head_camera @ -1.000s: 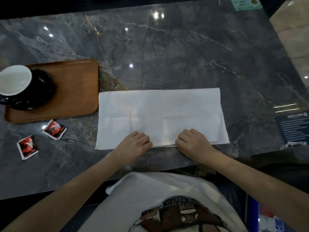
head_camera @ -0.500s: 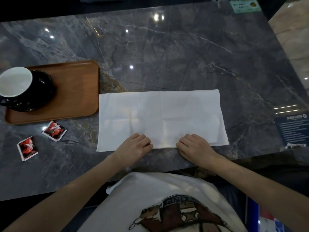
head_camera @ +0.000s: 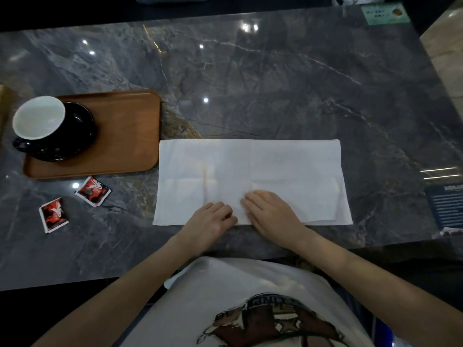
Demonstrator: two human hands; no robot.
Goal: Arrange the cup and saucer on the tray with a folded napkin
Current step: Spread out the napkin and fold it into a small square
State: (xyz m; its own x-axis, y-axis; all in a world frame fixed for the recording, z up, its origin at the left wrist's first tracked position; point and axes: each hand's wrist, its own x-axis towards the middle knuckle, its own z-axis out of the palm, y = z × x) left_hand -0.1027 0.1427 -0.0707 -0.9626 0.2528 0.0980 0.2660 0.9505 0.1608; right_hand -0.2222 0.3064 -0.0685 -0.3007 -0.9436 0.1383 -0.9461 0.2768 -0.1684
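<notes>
napkin half folded, cup and saucer already on the tray

at the far left, the wooden tray (head_camera: 120, 136) lies on the dark marble table (head_camera: 275, 83). on its left part stands the black saucer (head_camera: 80, 146), and the cup (head_camera: 38, 118) (white inside, dark outside) sits on it, its handle toward the near left. in front of the tray two small red sachets (head_camera: 93, 191) lie on the table, a little apart from each other.

just right of the tray, close to its edge, the white napkin (head_camera: 263, 166) is spread flat as a long rectangle, with fold lines visible in it. the left hand (head_camera: 210, 219) rests on the near edge of the napkin with the fingers curled under; i cannot tell if it pinches the cloth or only presses with the knuckles. the right hand (head_camera: 268, 209) lies just beside it, flat, with fingers extended and pressing on the napkin.

i think the napkin is light, soft and thin, so it will bend and slide easily on the glossy table. probably it is best to take it at the near edge or at the corners with a light pinch, and to press along the crease with flat fingers. the cup and saucer look fragile and heavier; they seem to need no more moving.
</notes>
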